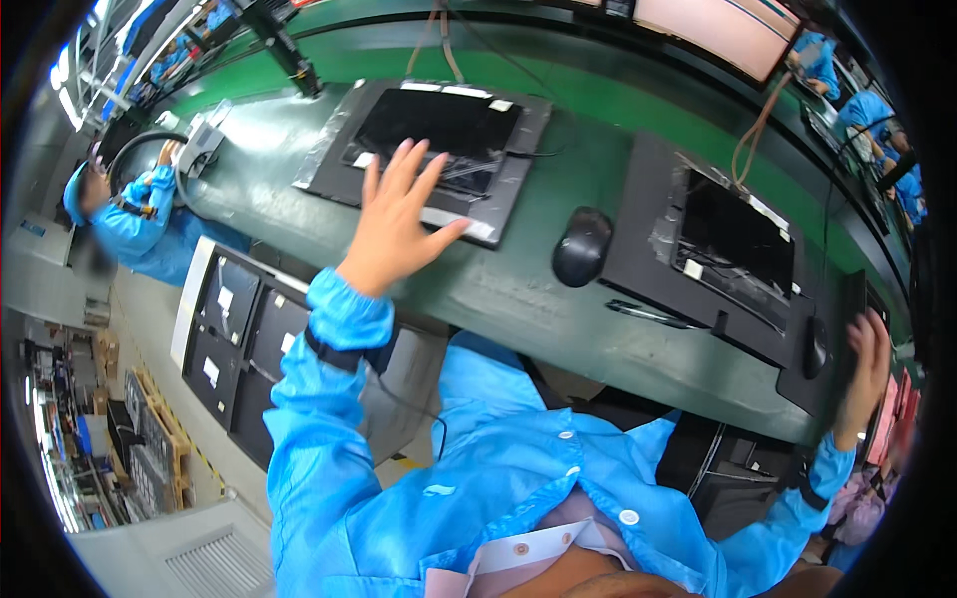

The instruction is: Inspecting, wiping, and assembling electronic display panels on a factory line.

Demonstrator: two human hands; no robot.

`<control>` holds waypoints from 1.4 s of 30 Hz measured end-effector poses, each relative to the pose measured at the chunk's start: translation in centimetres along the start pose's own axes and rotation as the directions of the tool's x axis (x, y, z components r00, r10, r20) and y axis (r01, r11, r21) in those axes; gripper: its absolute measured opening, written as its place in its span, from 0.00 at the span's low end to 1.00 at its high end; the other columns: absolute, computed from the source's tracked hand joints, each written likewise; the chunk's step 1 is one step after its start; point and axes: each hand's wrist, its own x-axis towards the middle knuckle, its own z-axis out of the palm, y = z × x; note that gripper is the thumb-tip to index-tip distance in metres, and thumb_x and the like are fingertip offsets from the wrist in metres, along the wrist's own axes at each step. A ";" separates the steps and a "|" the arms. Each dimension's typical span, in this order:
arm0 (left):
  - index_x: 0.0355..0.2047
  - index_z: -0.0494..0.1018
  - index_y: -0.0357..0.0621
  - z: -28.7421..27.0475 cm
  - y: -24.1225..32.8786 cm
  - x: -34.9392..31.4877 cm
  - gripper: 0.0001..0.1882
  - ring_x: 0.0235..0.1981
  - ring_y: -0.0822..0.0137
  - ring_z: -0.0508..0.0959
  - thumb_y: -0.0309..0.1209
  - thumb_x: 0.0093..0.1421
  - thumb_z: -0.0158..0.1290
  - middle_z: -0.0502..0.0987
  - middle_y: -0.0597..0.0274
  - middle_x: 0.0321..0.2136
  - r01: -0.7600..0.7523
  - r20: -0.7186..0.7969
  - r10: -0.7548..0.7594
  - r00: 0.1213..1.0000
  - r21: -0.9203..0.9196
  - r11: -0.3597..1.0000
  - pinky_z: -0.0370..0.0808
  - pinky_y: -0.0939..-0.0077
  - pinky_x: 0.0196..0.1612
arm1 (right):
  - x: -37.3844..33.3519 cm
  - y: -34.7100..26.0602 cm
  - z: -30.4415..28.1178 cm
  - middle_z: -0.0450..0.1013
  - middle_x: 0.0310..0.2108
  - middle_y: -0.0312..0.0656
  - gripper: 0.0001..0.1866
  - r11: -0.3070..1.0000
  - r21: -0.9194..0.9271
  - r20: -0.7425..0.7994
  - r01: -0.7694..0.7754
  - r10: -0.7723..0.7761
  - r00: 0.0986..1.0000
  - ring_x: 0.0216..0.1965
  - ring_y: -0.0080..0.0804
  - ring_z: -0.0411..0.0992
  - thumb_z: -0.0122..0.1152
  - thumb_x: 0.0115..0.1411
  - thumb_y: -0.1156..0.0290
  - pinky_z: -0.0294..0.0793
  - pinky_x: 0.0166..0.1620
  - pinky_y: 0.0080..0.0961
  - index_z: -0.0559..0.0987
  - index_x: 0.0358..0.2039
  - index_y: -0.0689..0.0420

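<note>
left hand (397,221) is hanging spread over left screen (444,118), contact unclear; screen is lying on dark pad (339,177) on desk (508,289). right hand (865,374) is hanging near right mouse (817,347), fingers extended.

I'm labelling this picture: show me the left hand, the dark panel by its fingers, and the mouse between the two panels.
Left hand (395,225): head view, on the back of the hand.
Dark panel (461,122): head view, on its glossy black face.
Mouse (582,247): head view, on its top shell.
</note>
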 end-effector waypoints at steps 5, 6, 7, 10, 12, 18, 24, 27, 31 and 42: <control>0.62 0.65 0.43 3.7 -2.5 0.5 0.52 0.68 0.45 0.55 0.68 0.47 0.58 0.60 0.43 0.63 0.012 -0.046 -0.014 0.999 -0.041 0.999 0.44 0.39 0.68 | 4.3 -23.3 20.2 0.73 0.47 0.47 0.24 0.871 0.240 0.428 0.428 -0.491 0.759 0.50 0.40 0.72 0.67 0.55 0.74 0.69 0.54 0.29 0.74 0.52 0.62; 0.61 0.67 0.43 4.4 -2.3 0.0 0.52 0.67 0.45 0.57 0.69 0.46 0.58 0.63 0.43 0.62 0.047 -0.108 -0.055 0.993 -0.077 0.996 0.45 0.37 0.67 | 5.2 -26.1 23.8 0.72 0.49 0.50 0.23 0.777 0.232 0.371 0.585 -0.626 0.685 0.51 0.48 0.72 0.67 0.55 0.71 0.70 0.54 0.32 0.74 0.52 0.62; 0.60 0.69 0.43 4.8 -2.5 -0.5 0.51 0.66 0.45 0.59 0.69 0.45 0.59 0.65 0.43 0.60 0.026 -0.197 -0.050 0.979 -0.120 0.992 0.46 0.36 0.67 | 5.8 -28.1 26.8 0.72 0.51 0.51 0.23 0.768 0.179 0.411 0.615 -0.626 0.662 0.52 0.52 0.71 0.67 0.57 0.68 0.70 0.55 0.35 0.74 0.51 0.62; 0.60 0.69 0.45 5.6 -2.4 -1.4 0.52 0.68 0.48 0.57 0.71 0.45 0.56 0.64 0.44 0.63 0.115 -0.259 -0.154 0.953 -0.158 0.981 0.41 0.39 0.70 | 7.8 -30.6 34.8 0.73 0.50 0.52 0.22 0.693 0.182 0.455 0.697 -0.688 0.565 0.52 0.51 0.71 0.65 0.58 0.64 0.70 0.54 0.36 0.75 0.50 0.63; 0.61 0.69 0.45 5.7 -2.5 -1.5 0.52 0.69 0.49 0.55 0.72 0.46 0.54 0.63 0.45 0.64 0.143 -0.227 -0.180 0.957 -0.169 0.975 0.39 0.40 0.70 | 8.6 -30.5 38.2 0.74 0.46 0.52 0.20 0.780 0.066 0.555 0.623 -0.547 0.627 0.50 0.51 0.72 0.63 0.59 0.63 0.71 0.52 0.37 0.77 0.48 0.63; 0.61 0.68 0.44 5.1 -2.4 -1.3 0.52 0.70 0.48 0.54 0.70 0.46 0.55 0.61 0.44 0.65 0.172 -0.145 -0.205 0.968 -0.214 0.961 0.38 0.39 0.70 | 9.9 -28.9 41.2 0.75 0.39 0.51 0.14 0.742 0.144 0.493 0.654 -0.627 0.603 0.43 0.50 0.74 0.62 0.59 0.66 0.73 0.47 0.39 0.80 0.40 0.63; 0.64 0.63 0.44 1.9 -3.7 1.3 0.52 0.69 0.48 0.55 0.62 0.46 0.62 0.61 0.43 0.64 0.085 0.065 -0.073 0.995 -0.212 0.974 0.45 0.41 0.68 | 11.0 -29.0 39.9 0.76 0.35 0.47 0.12 0.809 0.143 0.447 0.571 -0.567 0.691 0.42 0.48 0.74 0.63 0.53 0.63 0.73 0.47 0.39 0.83 0.33 0.57; 0.65 0.61 0.45 0.8 -5.0 1.4 0.50 0.68 0.45 0.55 0.54 0.45 0.66 0.58 0.42 0.65 0.035 0.058 -0.029 0.998 -0.108 0.994 0.46 0.34 0.67 | 11.3 -30.0 38.7 0.76 0.34 0.48 0.14 0.879 0.125 0.486 0.460 -0.459 0.744 0.38 0.48 0.76 0.62 0.52 0.60 0.75 0.42 0.42 0.79 0.33 0.57; 0.63 0.64 0.46 1.3 -7.0 2.2 0.42 0.66 0.46 0.60 0.39 0.47 0.65 0.61 0.44 0.64 0.023 -0.021 -0.025 0.999 -0.105 0.994 0.53 0.39 0.67 | 12.2 -32.5 36.8 0.78 0.29 0.52 0.16 0.869 0.105 0.510 0.483 -0.464 0.725 0.34 0.52 0.77 0.60 0.51 0.58 0.76 0.39 0.45 0.80 0.31 0.58; 0.46 0.77 0.43 -2.5 -4.4 2.4 0.28 0.46 0.53 0.81 0.14 0.40 0.55 0.81 0.54 0.44 -0.094 -0.380 0.097 0.920 0.026 0.995 0.79 0.63 0.48 | 11.3 -31.4 29.5 0.78 0.33 0.48 0.28 0.793 0.159 0.308 0.588 -0.605 0.734 0.39 0.49 0.76 0.66 0.51 0.44 0.74 0.45 0.39 0.83 0.40 0.56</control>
